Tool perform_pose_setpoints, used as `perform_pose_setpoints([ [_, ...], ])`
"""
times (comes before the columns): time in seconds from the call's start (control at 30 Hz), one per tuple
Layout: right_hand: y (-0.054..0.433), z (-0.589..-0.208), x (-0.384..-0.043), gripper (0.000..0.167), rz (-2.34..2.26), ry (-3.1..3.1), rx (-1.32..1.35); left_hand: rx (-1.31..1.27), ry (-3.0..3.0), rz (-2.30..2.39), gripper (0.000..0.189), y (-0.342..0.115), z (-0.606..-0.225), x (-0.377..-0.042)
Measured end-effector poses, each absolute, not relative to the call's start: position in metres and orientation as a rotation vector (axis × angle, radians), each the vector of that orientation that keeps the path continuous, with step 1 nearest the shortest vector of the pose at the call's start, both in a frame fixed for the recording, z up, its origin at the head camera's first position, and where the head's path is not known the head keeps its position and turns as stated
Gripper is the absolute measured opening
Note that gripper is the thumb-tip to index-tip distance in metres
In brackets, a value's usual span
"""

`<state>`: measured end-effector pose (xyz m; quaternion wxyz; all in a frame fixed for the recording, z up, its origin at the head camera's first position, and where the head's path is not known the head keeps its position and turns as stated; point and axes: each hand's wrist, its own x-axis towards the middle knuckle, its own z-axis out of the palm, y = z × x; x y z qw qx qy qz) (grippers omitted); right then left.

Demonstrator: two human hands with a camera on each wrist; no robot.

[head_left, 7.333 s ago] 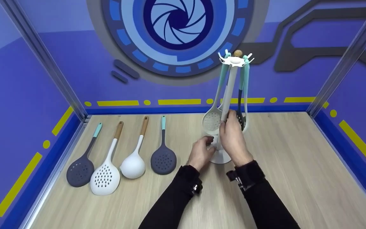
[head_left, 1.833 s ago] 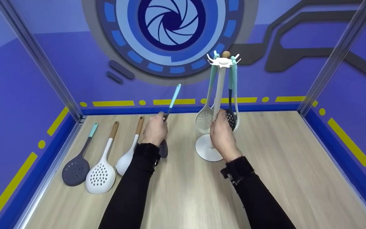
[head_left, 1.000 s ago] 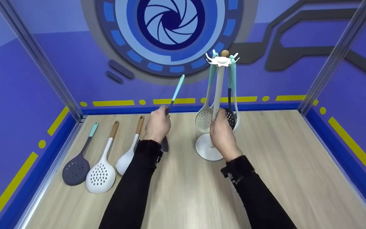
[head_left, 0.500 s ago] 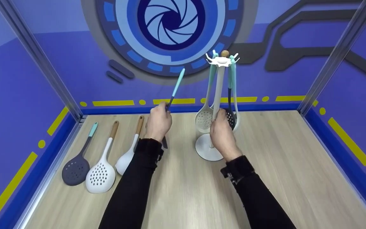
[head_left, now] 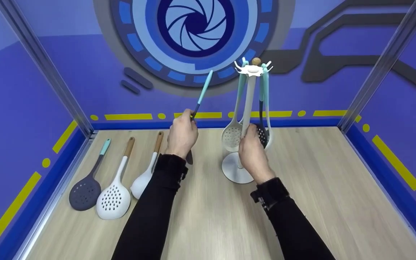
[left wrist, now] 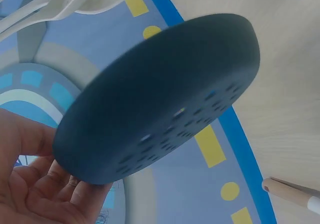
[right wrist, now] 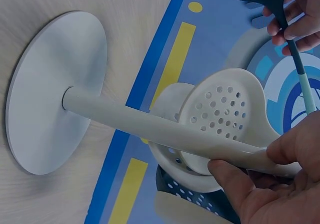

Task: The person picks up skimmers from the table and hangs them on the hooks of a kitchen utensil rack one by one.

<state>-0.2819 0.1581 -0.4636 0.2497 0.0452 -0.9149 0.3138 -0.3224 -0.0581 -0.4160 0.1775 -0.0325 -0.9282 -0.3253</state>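
Observation:
My left hand (head_left: 182,134) grips a dark grey skimmer with a mint handle (head_left: 203,90) by its shaft. It is held above the table, handle end up; its perforated head (left wrist: 165,94) fills much of the left wrist view. My right hand (head_left: 253,153) holds the pole of a white utensil stand (head_left: 250,101), thumb and fingers around it. From the stand's hooked top hang several mint-handled utensils, among them a pale slotted spoon (head_left: 232,136) and a dark perforated one (head_left: 262,135). The stand's round base (right wrist: 55,94) shows in the right wrist view.
On the table's left lie a dark grey skimmer (head_left: 85,193), a white skimmer (head_left: 114,200) with a wooden handle, and a white ladle (head_left: 143,184), partly behind my left sleeve. Purple-blue panels (head_left: 67,72) and metal posts enclose the table.
My left hand has left the stand and picked the rightmost dark skimmer off the table. Lately it has lifted it higher and slightly right. My right hand stays on the pole.

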Motion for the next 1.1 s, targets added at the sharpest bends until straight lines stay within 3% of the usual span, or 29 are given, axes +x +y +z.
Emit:
perform_pose_setpoints([
  [1.1, 0.158, -0.461, -0.281, 0.032, 0.894, -2.507, 0.108, -0.27, -2.464, -0.948, 0.023, -0.042, -0.383, -0.316],
])
